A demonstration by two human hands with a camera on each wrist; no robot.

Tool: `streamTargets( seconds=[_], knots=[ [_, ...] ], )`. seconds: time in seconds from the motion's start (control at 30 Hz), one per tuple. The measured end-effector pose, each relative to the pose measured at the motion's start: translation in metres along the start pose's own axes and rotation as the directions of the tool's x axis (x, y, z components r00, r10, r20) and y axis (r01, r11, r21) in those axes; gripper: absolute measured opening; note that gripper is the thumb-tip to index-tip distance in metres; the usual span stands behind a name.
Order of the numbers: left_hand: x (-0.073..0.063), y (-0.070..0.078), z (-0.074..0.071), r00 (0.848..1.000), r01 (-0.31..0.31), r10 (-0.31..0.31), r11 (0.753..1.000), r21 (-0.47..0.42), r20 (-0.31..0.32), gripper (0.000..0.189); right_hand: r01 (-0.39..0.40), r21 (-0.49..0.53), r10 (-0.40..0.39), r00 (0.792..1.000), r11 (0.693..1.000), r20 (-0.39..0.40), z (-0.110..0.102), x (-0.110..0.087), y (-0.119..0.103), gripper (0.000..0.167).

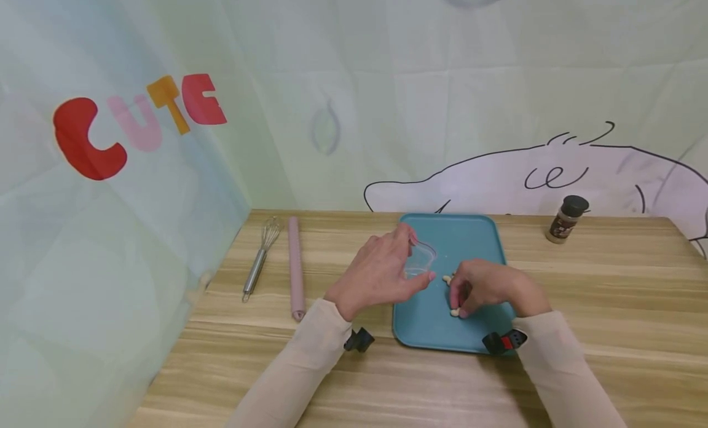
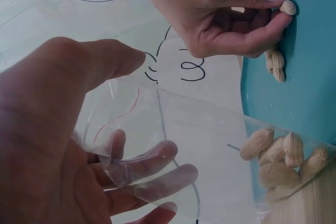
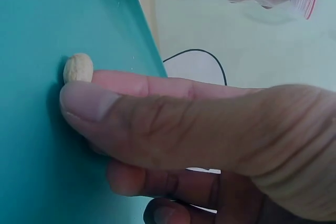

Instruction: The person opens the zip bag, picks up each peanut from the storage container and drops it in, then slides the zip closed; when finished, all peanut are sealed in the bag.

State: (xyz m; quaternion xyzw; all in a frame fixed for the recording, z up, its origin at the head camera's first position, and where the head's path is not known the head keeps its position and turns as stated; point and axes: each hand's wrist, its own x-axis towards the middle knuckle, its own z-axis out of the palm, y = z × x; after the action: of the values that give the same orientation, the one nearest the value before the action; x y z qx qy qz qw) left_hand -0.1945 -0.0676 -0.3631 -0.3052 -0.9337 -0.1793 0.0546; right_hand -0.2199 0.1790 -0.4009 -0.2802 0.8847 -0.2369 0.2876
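My left hand (image 1: 381,271) holds a clear zip bag (image 1: 420,259) by its mouth, over the left part of a blue tray (image 1: 453,231). Thumb and fingers are spread apart at the bag's opening. Several peanuts in shells (image 2: 279,174) lie at the bottom of the bag in the left wrist view. Over the tray, my right hand (image 1: 489,286) pinches one peanut (image 3: 79,67) between thumb and index finger, close to the tray surface. Just beyond that hand lie more peanuts (image 2: 275,64) on the tray, partly hidden by it in the head view.
To the left on the wooden table (image 1: 343,231) lie a metal whisk (image 1: 257,268) and a pink roll (image 1: 295,268). A dark-capped seasoning jar (image 1: 565,222) stands at the back right. A printed cloth backdrop (image 1: 298,108) rises behind the table and along its left side.
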Motion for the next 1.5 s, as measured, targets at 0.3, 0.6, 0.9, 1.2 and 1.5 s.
streamTargets(
  seconds=[0.3,0.6,0.9,1.2,1.5],
  knots=[
    [0.000,-0.001,0.000,1.000,0.000,0.000,1.000,-0.004,-0.003,0.055,0.083,0.062,-0.082,0.997,0.995,-0.012,-0.004,-0.001,0.007,0.009],
    [0.001,0.000,0.000,1.000,0.002,-0.002,1.000,-0.004,0.002,0.056,0.125,0.189,-0.113,0.991,0.974,-0.074,-0.008,-0.008,0.013,0.004],
    [0.001,0.000,-0.001,1.000,0.010,-0.010,1.000,-0.005,0.015,0.055,0.187,0.125,-0.129,0.918,0.974,-0.375,-0.018,-0.019,0.009,0.010],
    [0.002,-0.001,0.001,1.000,0.005,-0.005,1.000,-0.014,0.021,0.056,0.328,-0.007,-0.256,0.724,0.945,-0.641,-0.022,-0.025,-0.003,0.017],
    [0.002,-0.001,0.001,1.000,-0.002,0.002,1.000,-0.018,0.017,0.055,0.433,-0.043,-0.349,0.660,0.900,-0.665,-0.020,-0.025,-0.022,0.018]
  ],
)
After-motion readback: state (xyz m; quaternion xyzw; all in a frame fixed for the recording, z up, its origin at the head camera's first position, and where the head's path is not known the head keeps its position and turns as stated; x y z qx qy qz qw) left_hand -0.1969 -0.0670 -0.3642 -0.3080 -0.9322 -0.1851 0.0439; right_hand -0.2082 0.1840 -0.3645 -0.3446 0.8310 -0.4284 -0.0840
